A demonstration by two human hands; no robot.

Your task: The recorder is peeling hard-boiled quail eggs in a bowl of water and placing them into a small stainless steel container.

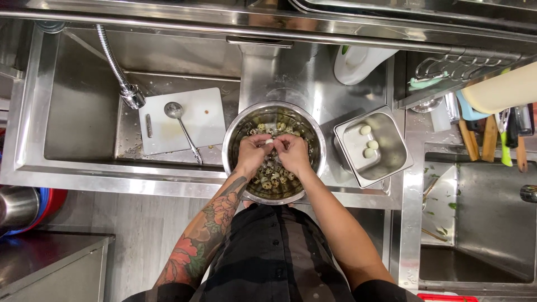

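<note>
Small pale egg pinched between left hand and right hand, apparently fingertip-held, over steel bowl

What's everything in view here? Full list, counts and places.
round steel mixing bowl: 1, silver, centre counter
small speckled eggs: many, brown-spotted, in bowl
square steel pan: 1, silver, right of bowl
peeled white eggs: 3, in pan
white cutting board: 1, in left sink
metal ladle: 1, on board
flexible faucet hose: 1, over left sink
left hand: over bowl, pinching one small white egg
right hand: over bowl, on same egg
</note>
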